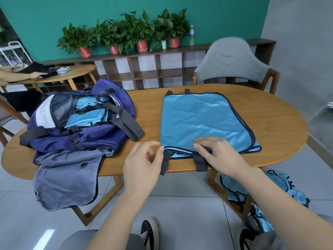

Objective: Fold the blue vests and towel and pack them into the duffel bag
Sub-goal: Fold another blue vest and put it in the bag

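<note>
Head view: a blue vest [203, 121] lies flat on the wooden table [275, 123], spread out just beyond both hands, its near hem at the table's front edge. Two dark straps hang off that edge, one [164, 162] by the left hand, one [201, 162] under the right.

The right hand [219, 154] rests palm-down on the vest's near hem, fingers bent and pointing left, fingertips [196, 146] pressing on the cloth where the strap joins. Whether the thumb has hold of the strap underneath cannot be told; it is hidden.

The left hand [144, 163] hovers just left of the vest's near-left corner, fingers loosely spread and slightly blurred. One fingertip [161, 149] touches the corner by the strap. It grips nothing that can be seen.

Left of the left hand, well apart from the vest, sits the navy duffel [81, 127], open on top, with folded blue vests [90, 114] stacked inside. Its grey flap [66, 183] hangs over the table's front edge, and a dark handle [129, 123] lies toward the vest.

Below and to the right of the right forearm, more blue vests [266, 192] lie in a heap under the table edge, near the table leg.

Beyond the vest stands a grey chair [232, 62]. Farther back, potted plants [126, 33] line a low shelf [144, 69] against a teal wall.
</note>
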The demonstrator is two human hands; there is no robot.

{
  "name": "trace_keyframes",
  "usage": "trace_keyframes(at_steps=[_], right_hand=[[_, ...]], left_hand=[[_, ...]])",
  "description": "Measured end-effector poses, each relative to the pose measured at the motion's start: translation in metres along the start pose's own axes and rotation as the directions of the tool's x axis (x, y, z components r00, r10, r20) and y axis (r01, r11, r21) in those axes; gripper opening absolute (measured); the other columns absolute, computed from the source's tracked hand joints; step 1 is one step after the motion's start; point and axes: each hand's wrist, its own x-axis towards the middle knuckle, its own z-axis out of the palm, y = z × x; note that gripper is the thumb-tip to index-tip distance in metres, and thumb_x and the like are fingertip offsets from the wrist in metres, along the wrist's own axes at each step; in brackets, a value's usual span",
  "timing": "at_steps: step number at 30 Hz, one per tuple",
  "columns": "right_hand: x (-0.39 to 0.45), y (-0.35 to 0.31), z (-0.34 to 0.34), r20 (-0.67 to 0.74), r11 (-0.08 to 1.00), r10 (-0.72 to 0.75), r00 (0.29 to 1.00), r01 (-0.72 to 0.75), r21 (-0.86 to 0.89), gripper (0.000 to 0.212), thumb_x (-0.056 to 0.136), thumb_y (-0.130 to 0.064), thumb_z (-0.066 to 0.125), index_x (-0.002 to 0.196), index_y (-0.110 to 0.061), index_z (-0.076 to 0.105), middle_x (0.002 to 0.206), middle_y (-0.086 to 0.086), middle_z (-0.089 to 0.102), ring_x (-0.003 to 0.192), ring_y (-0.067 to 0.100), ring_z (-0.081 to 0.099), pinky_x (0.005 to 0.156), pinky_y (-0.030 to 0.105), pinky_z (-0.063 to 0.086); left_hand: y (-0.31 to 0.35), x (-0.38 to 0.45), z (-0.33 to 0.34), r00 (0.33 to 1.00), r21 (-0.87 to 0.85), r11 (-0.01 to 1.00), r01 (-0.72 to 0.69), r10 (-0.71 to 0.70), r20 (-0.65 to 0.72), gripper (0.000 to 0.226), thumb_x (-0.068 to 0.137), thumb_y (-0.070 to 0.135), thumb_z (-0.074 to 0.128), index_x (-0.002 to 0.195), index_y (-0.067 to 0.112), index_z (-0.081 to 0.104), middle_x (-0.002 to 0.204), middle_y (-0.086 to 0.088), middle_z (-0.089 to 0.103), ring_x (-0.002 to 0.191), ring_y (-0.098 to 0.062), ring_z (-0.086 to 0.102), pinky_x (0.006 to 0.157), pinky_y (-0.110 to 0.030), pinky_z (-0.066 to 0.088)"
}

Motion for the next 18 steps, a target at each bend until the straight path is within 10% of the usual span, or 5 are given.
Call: trace_keyframes(at_steps=[7,18], right_hand=[[-0.022,0.023,-0.029,-0.032,0.999,0.020,0.999,-0.021,-0.030,0.038,0.094,-0.052,0.057,0.107,-0.023,0.078,0.113,-0.015,0.070,0.113,0.000,0.059,0.102,0.016,0.041],[-0.077,0.055,-0.070,-0.039,0.989,0.142,0.989,-0.143,-0.043,0.053,0.081,-0.055,0.069,0.124,-0.026,0.072,0.128,-0.019,0.064,0.126,-0.007,0.051,0.111,0.015,0.033]], left_hand=[[-0.028,0.041,0.028,0.913,-0.154,0.987,-0.040,0.099,0.395,0.013,0.084,0.025,0.081,0.095,0.031,0.081,0.099,0.025,0.071,0.105,0.002,0.062,0.098,-0.024,0.046],[-0.043,0.019,0.003,0.839,-0.079,0.994,-0.074,0.104,0.534,0.061,0.059,0.069,0.075,0.110,0.036,0.077,0.111,0.032,0.064,0.116,0.010,0.055,0.106,-0.015,0.035]])
